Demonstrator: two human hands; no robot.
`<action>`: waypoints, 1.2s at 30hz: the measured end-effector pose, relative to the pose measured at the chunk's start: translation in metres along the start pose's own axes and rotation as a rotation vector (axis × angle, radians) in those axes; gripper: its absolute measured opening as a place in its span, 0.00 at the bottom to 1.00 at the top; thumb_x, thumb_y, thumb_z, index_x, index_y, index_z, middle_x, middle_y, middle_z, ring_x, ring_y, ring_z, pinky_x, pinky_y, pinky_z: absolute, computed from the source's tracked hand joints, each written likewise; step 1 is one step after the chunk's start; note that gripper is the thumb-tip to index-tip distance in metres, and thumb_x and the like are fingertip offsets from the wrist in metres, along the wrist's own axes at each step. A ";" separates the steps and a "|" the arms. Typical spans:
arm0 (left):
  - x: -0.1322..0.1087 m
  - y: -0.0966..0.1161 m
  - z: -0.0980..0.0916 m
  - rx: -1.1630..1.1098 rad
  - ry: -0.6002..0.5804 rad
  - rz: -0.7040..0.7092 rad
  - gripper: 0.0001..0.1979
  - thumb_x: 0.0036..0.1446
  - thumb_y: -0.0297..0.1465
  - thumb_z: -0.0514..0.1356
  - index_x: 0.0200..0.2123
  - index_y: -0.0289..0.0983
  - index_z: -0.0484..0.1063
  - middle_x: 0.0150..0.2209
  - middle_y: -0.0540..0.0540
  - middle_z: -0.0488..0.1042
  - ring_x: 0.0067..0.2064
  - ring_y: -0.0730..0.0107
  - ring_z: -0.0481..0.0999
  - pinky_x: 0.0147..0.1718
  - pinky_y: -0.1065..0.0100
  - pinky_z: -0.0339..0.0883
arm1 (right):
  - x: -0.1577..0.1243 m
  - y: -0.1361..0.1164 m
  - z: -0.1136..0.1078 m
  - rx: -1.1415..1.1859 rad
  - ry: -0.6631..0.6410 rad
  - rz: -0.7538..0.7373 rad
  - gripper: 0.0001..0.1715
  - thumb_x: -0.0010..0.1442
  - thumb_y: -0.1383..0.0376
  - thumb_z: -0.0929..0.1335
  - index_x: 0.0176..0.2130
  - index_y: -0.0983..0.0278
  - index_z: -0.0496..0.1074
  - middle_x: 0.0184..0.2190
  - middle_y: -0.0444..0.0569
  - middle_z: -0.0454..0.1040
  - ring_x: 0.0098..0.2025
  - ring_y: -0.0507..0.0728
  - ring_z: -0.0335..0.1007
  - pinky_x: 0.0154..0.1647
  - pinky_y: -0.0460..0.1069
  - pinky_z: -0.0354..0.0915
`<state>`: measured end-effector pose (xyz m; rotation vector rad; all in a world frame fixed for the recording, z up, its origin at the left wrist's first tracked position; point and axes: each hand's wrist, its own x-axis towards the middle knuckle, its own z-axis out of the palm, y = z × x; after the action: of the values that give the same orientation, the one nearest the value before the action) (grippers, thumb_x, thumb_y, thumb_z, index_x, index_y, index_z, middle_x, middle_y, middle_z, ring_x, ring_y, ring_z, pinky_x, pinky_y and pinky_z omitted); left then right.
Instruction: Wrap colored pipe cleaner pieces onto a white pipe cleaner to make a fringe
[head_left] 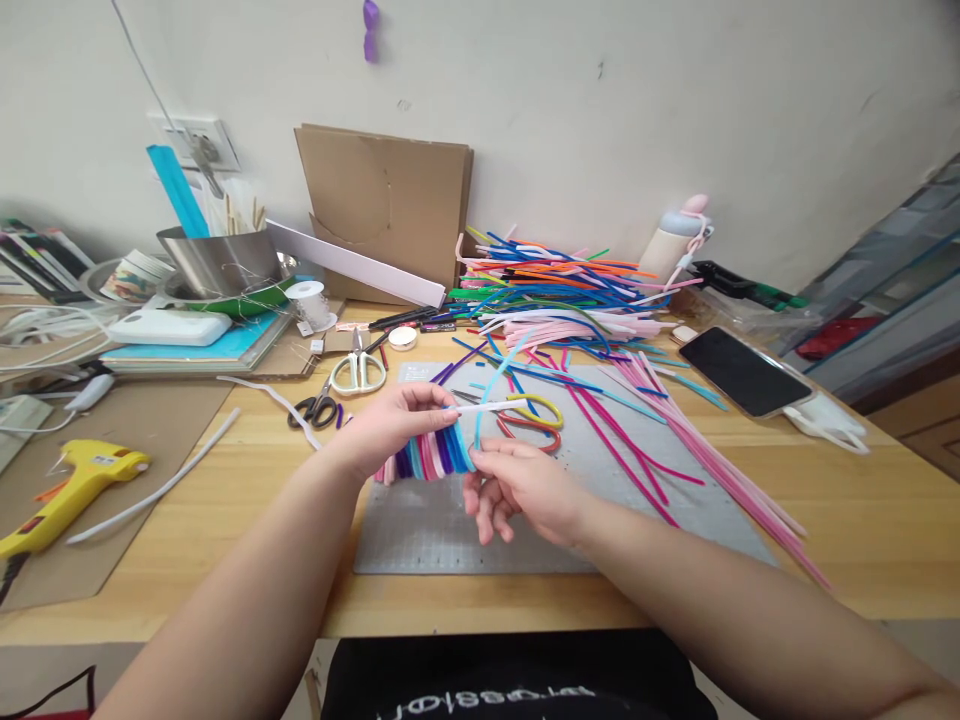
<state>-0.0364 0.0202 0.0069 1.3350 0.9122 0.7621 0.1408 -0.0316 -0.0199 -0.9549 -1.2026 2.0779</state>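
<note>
My left hand [397, 420] is closed on the top of a row of colored pipe cleaners [427, 455], striped pink, purple and blue, wound side by side on a white strip. The strip's bare end [499, 405] sticks out to the right. My right hand [521, 490] pinches a light blue pipe cleaner [491, 385] at the row's right edge; its loose end rises and curves to the right. The other right fingers are loosely curled below. Behind the hands, scissors with yellow and red handles [551, 410] lie on the grey cutting mat [420, 535].
Pipe cleaners [570, 290] are piled at the back, with pink ones [720, 460] spread rightward. A phone [742, 370] and a bottle [675, 240] are on the right. White-handled scissors [358, 370], black-handled scissors [315, 410] and a yellow glue gun [82, 485] lie left.
</note>
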 end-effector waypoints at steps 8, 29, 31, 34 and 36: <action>-0.001 0.001 0.003 0.021 -0.052 -0.069 0.10 0.44 0.35 0.64 0.29 0.35 0.71 0.25 0.51 0.71 0.26 0.76 0.69 0.27 0.74 0.62 | 0.006 0.003 -0.006 -0.108 -0.081 0.026 0.11 0.58 0.60 0.59 0.29 0.65 0.60 0.20 0.43 0.70 0.16 0.50 0.69 0.09 0.39 0.53; 0.003 0.003 0.010 0.132 0.219 -0.013 0.11 0.43 0.35 0.64 0.26 0.34 0.68 0.22 0.53 0.71 0.23 0.77 0.68 0.24 0.75 0.61 | 0.017 0.011 -0.012 -0.365 0.150 -0.144 0.14 0.59 0.57 0.60 0.28 0.65 0.63 0.17 0.40 0.68 0.14 0.46 0.63 0.13 0.40 0.51; 0.003 0.003 0.009 0.119 0.224 -0.014 0.11 0.42 0.35 0.64 0.25 0.34 0.68 0.22 0.53 0.71 0.23 0.77 0.68 0.23 0.74 0.61 | 0.018 0.012 -0.013 -0.366 0.159 -0.147 0.14 0.59 0.58 0.60 0.28 0.65 0.64 0.17 0.41 0.68 0.14 0.46 0.63 0.13 0.40 0.51; 0.004 0.002 0.009 0.100 0.241 -0.034 0.11 0.41 0.35 0.65 0.24 0.34 0.68 0.21 0.53 0.71 0.22 0.76 0.68 0.22 0.74 0.61 | 0.020 0.014 -0.016 -0.390 0.172 -0.158 0.14 0.59 0.58 0.60 0.29 0.65 0.64 0.17 0.41 0.68 0.14 0.46 0.62 0.13 0.40 0.50; 0.004 0.000 0.009 0.075 0.257 -0.036 0.12 0.39 0.34 0.66 0.24 0.34 0.67 0.21 0.53 0.71 0.22 0.77 0.69 0.23 0.74 0.61 | 0.020 0.014 -0.017 -0.417 0.177 -0.171 0.13 0.59 0.59 0.60 0.29 0.65 0.64 0.18 0.41 0.68 0.14 0.46 0.62 0.13 0.40 0.51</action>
<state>-0.0268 0.0199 0.0066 1.3013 1.1755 0.8927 0.1409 -0.0146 -0.0447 -1.1460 -1.5937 1.6043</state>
